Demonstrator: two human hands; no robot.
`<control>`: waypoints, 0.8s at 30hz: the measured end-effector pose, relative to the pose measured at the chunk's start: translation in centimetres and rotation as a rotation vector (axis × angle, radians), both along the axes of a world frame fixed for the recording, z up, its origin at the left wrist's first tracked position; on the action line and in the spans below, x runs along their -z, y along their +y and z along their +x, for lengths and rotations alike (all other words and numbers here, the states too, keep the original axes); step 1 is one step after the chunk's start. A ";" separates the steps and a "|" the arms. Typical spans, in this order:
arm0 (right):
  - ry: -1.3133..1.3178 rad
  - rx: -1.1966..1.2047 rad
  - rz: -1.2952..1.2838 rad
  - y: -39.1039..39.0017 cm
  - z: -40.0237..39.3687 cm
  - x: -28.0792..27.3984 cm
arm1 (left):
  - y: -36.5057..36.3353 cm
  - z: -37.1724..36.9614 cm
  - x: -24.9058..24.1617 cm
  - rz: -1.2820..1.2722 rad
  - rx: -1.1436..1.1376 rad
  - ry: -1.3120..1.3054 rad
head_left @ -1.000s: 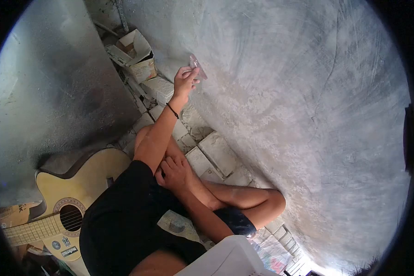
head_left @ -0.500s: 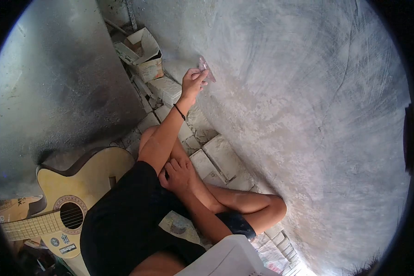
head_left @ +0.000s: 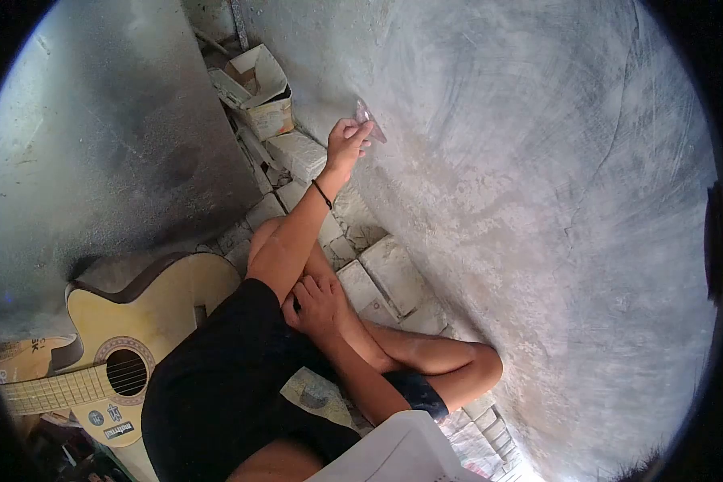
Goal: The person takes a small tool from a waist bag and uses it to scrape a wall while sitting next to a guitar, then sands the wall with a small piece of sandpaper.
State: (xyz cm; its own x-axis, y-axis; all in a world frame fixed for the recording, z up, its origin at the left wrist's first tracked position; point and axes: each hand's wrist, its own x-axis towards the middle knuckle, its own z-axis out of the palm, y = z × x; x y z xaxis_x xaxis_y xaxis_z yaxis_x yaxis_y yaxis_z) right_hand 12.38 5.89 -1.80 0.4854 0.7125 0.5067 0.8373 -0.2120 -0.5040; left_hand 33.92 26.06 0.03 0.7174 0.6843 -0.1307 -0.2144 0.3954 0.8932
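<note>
My left hand [head_left: 348,143], with a black band on the wrist, reaches out to the grey wall [head_left: 530,161]. It pinches a flat, clear pinkish plastic scraper [head_left: 371,122] between thumb and fingers, its blade lying against or very close to the wall. My right hand [head_left: 313,307] rests on my crossed lower leg [head_left: 353,325], fingers bent but apart, thumb to the left. A dark patch shows between its thumb and first finger; I cannot make out what it is. The right hand lies beneath my outstretched left forearm [head_left: 293,233].
An acoustic guitar [head_left: 165,293] lies at my left beside a large grey panel [head_left: 96,136]. An open, dusty carton [head_left: 265,88] stands at the wall's foot. Dusty pale blocks [head_left: 394,273] line the floor along the wall. Something white [head_left: 402,454] covers the bottom edge.
The view has shifted slightly, so most things appear a little further right. My left hand keeps nearly the same place on the wall. My right hand still rests on the leg.
</note>
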 end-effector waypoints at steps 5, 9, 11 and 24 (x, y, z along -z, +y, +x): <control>-0.006 -0.005 -0.036 -0.1 0.2 0.0 | 0.5 1.0 1.9 0.093 -0.078 0.009; 0.018 -0.010 -0.011 0.1 0.1 0.0 | 0.3 0.7 1.1 0.074 -0.068 0.035; 0.020 -0.007 0.008 0.1 0.2 -0.1 | 0.2 0.6 1.1 0.083 -0.072 0.044; 0.010 0.005 -0.028 -0.1 0.2 -0.4 | 0.1 0.5 0.4 0.035 -0.198 -0.056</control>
